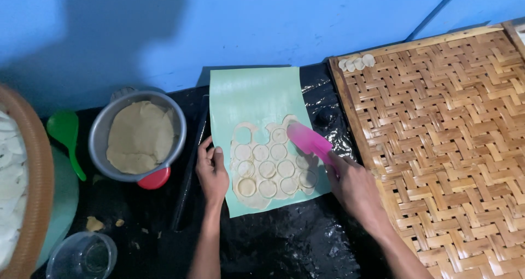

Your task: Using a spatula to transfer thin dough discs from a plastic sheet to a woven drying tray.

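At the far left edge of the tabletop (284, 246) sits a round woven basket (38, 202) holding pale flat pieces, with a green spoon (64, 131) just beside it and a clear glass (82, 255) near the front edge. Next comes a metal bowl (139, 135) with a lump of tan dough in it, resting on something red.

At the middle lies a pale green mat (254, 90), and on its near half a thin dough sheet (270, 167) already scored into many circles. The left hand (212, 172) rests flat on the mat's left edge, its fingers together and pressing down, touching the mat and just beside the dough. The right hand (354, 189) has its fingers closed round the handle of a pink scraper (309, 140), whose blade lies over the upper right part of the sheet, touching the dough.

My guess is that the cut rounds are being lifted off; the next move would call for sliding the blade under a round without tearing it.

Along the right edge lies a large woven bamboo tray (448, 147), with a few dough rounds (356, 63) at its far left corner.
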